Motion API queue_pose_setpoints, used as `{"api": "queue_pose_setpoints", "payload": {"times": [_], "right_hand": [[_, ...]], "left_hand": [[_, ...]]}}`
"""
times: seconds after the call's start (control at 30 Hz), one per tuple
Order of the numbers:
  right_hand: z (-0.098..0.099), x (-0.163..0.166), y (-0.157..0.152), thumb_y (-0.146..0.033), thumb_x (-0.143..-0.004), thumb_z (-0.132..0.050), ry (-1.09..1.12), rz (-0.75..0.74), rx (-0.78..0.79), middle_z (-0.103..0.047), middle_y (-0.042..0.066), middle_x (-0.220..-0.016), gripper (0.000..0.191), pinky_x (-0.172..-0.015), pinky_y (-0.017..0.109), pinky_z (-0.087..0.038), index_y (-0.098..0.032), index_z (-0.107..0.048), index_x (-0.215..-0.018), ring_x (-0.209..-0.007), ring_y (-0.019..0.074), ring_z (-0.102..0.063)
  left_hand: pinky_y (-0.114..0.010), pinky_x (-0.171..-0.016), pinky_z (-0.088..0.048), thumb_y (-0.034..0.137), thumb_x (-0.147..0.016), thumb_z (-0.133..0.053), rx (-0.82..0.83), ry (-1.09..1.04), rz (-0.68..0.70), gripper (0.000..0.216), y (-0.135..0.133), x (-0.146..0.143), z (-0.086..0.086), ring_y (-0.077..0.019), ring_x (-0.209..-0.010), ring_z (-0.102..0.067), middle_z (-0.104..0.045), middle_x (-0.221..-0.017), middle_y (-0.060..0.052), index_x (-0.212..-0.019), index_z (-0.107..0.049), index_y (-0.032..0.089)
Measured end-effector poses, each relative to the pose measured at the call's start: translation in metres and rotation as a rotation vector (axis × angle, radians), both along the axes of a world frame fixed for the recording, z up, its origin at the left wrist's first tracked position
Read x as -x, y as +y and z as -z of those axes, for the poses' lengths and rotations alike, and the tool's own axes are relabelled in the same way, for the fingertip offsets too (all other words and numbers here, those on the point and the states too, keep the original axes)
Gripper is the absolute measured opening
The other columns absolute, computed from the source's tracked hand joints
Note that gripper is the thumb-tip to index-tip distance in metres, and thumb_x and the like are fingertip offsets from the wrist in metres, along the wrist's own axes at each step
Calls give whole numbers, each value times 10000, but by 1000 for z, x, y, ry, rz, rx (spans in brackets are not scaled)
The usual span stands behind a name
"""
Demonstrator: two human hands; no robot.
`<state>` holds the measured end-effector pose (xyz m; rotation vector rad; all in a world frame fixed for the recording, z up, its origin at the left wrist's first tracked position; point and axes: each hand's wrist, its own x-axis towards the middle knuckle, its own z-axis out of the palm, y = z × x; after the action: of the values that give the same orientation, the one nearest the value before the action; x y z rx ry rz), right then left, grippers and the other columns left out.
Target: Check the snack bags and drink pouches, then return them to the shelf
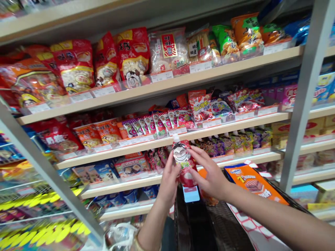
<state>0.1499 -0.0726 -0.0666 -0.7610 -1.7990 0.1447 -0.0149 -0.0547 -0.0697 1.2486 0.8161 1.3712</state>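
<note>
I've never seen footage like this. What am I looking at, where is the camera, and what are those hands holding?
There is no machine here: these are a person's two bare hands, filmed by one camera worn on the head, looking forward and down. The left hand grips a red drink pouch with a white cap and a cartoon face; the right hand lays its fingers on the pouch's front. Behind them stand store shelves packed with snack bags. Below the hands sits a dark basket holding an orange box.
</note>
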Motion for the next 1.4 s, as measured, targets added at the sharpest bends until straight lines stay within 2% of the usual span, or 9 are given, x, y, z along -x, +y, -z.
{"api": "queue_pose_setpoints", "payload": {"times": [0.1,0.17,0.27,0.43,0.57,0.7,0.83,1.07,1.4], "right_hand": [[5,-27,-2,-276,-903,-538,132,-14,178,-411,104,-1517,567,-1086,437,-449,-273,-438,-1461,-1386,255,-426],[13,-42,1,-303,-885,-555,202,-61,279,-387,104,-1529,568,-1056,426,-477,-273,-461,-1445,-1381,254,-434],[27,-55,9,-343,-851,-579,324,-117,370,-363,122,-1541,575,-1039,413,-486,-249,-498,-1413,-1369,260,-452],[52,-50,19,-398,-861,-550,567,-140,530,-390,176,-1529,771,-980,455,-514,-239,-209,-1534,-1199,251,-608],[71,-46,19,-384,-846,-573,486,-131,581,-578,136,-1378,633,-1110,450,-391,-198,-409,-1429,-1261,251,-559],[76,-49,17,-364,-873,-550,376,-114,608,-607,112,-1346,546,-1089,436,-416,-205,-456,-1387,-1226,248,-584],[77,-51,14,-408,-901,-528,314,-60,582,-624,114,-1318,538,-1088,456,-410,-207,-449,-1393,-1240,264,-572],[81,-47,7,-479,-908,-517,333,-31,546,-616,117,-1321,514,-1068,493,-415,-236,-461,-1358,-1210,285,-581],[88,-50,7,-493,-924,-505,317,-15,530,-641,113,-1276,496,-1044,484,-435,-249,-440,-1352,-1202,279,-593]], "left_hand": [[-384,-782,-585,341,-696,-808,228,-31,273,1015,-14,-20,-4,-230,-909,-717,-662,-1273,-81,-1513,-212,421],[-382,-737,-592,282,-644,-856,307,-25,336,1156,-19,-34,-5,-214,-836,-724,-674,-1240,-86,-1518,-119,452],[-341,-730,-587,214,-580,-890,307,-44,249,1240,-18,-57,-3,-210,-844,-722,-694,-1196,-94,-1530,-115,406],[-259,-711,-565,227,-520,-910,243,-123,76,1171,-5,-85,20,-209,-897,-715,-680,-1236,-130,-1508,-283,287],[-209,-658,-540,260,-561,-896,196,-109,24,992,5,-84,45,-181,-891,-705,-631,-1319,-146,-1435,-427,264],[-186,-611,-515,304,-596,-881,176,-87,30,956,8,-78,56,-156,-827,-694,-654,-1272,-157,-1434,-431,221],[-191,-695,-536,311,-629,-858,136,-101,44,932,6,-76,61,-174,-945,-688,-578,-1385,-155,-1446,-418,222],[-374,-1103,-427,326,-674,-818,-35,-41,36,930,4,-76,69,-304,-1362,-471,-452,-1506,-167,-1478,-372,181],[-410,-1155,-371,364,-682,-814,-57,2,79,957,5,-74,68,-315,-1406,-409,-376,-1550,-181,-1489,-343,159]]}}
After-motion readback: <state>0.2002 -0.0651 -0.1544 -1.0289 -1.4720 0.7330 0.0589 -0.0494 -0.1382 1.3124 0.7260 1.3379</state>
